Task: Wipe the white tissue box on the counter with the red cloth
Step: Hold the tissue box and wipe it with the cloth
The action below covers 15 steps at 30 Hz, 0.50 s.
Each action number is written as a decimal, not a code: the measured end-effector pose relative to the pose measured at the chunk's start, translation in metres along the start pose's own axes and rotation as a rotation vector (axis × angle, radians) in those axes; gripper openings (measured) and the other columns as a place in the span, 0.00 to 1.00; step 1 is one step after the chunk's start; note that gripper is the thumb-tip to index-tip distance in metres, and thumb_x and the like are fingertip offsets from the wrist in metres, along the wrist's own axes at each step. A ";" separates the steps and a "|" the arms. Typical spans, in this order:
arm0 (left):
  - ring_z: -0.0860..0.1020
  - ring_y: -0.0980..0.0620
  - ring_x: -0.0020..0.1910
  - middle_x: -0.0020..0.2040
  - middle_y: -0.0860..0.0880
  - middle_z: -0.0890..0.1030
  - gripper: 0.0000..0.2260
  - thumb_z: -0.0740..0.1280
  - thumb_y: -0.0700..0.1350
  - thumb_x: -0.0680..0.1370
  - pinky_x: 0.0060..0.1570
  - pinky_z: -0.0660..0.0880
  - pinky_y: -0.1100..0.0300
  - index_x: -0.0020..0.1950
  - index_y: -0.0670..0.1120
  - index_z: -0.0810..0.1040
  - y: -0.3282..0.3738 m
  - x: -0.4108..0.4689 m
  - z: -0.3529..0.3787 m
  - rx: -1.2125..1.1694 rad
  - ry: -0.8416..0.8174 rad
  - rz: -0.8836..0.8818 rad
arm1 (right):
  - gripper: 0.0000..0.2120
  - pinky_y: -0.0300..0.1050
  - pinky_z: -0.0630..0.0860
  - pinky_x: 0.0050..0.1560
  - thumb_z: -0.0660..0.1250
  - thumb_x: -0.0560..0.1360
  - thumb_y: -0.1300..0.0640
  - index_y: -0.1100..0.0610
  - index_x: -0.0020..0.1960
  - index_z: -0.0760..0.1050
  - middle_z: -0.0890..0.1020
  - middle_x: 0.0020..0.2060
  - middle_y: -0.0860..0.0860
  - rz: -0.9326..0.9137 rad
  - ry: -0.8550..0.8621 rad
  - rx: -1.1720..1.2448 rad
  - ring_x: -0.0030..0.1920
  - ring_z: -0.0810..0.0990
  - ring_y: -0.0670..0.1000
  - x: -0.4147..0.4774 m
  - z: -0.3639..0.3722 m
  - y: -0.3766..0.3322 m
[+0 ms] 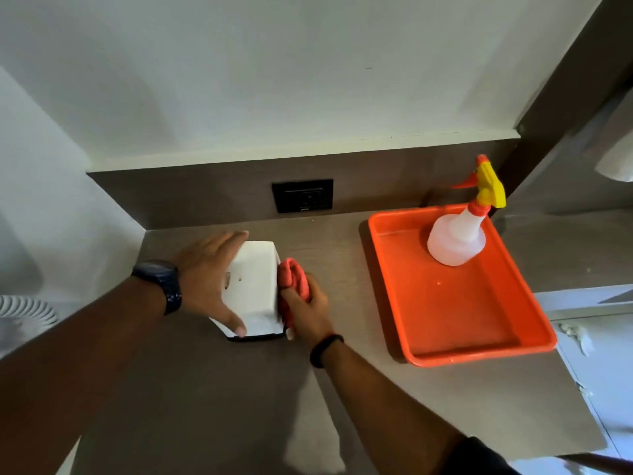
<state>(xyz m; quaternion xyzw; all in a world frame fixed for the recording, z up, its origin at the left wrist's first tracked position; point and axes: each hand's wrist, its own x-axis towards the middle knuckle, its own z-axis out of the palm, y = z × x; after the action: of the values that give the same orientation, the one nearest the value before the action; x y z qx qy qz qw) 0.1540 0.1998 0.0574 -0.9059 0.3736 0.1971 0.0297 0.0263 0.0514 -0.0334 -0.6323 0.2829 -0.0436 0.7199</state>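
A: From the head view, what's the surface like?

B: A grey-brown counter (205,389) with a faint wood grain, set into a corner — white wall (274,80) above, a dark backsplash strip (188,193) along the back with a black wall socket (302,195) in it.

A: And the white tissue box (255,289)?

B: It sits on the counter near the left back corner, a dark edge showing at its near base. The left hand (209,279), with a dark watch (164,284) on its wrist, is spread over the box's left side, thumb at the near end and fingers at the far end, bracing it.

A: The right hand (308,311)?

B: Clenched around the bunched red cloth (293,277), which is pressed against the box's right side. A dark band (325,349) circles that wrist.

A: Anything else?

B: To the right, well apart from the box, an orange tray (479,351) lies on the counter — a white spray bottle (457,240) with a yellow and red trigger head stands upright in its far end.
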 end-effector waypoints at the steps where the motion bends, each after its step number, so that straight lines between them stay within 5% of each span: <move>1: 0.56 0.46 0.73 0.77 0.46 0.54 0.70 0.71 0.76 0.43 0.70 0.57 0.52 0.75 0.50 0.43 -0.001 0.001 0.006 0.011 -0.006 0.000 | 0.10 0.51 0.79 0.58 0.68 0.71 0.47 0.38 0.51 0.76 0.82 0.56 0.51 -0.002 0.010 0.017 0.56 0.81 0.52 -0.003 0.007 0.005; 6: 0.60 0.44 0.71 0.74 0.46 0.61 0.64 0.70 0.72 0.46 0.68 0.61 0.51 0.74 0.49 0.47 0.001 0.009 0.021 0.044 0.090 0.055 | 0.22 0.60 0.76 0.64 0.60 0.72 0.35 0.48 0.54 0.80 0.82 0.55 0.53 -0.089 0.133 0.122 0.59 0.79 0.55 -0.020 0.033 0.013; 9: 0.64 0.46 0.68 0.71 0.48 0.65 0.60 0.71 0.70 0.47 0.67 0.64 0.54 0.72 0.50 0.52 0.000 0.009 0.021 0.002 0.128 0.080 | 0.18 0.59 0.74 0.65 0.58 0.72 0.33 0.41 0.51 0.80 0.82 0.56 0.50 -0.119 0.188 0.146 0.60 0.79 0.53 -0.006 0.043 -0.005; 15: 0.64 0.45 0.68 0.72 0.46 0.64 0.61 0.72 0.70 0.47 0.68 0.64 0.51 0.73 0.48 0.52 0.002 0.009 0.022 0.006 0.138 0.072 | 0.31 0.58 0.71 0.70 0.58 0.70 0.30 0.47 0.65 0.76 0.80 0.64 0.51 0.036 0.217 0.123 0.65 0.77 0.52 0.009 0.047 -0.004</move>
<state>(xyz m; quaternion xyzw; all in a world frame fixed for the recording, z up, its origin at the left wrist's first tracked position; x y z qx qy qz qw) 0.1513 0.1967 0.0337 -0.9032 0.4079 0.1338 -0.0003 0.0563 0.0883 -0.0311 -0.5731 0.3675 -0.1163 0.7232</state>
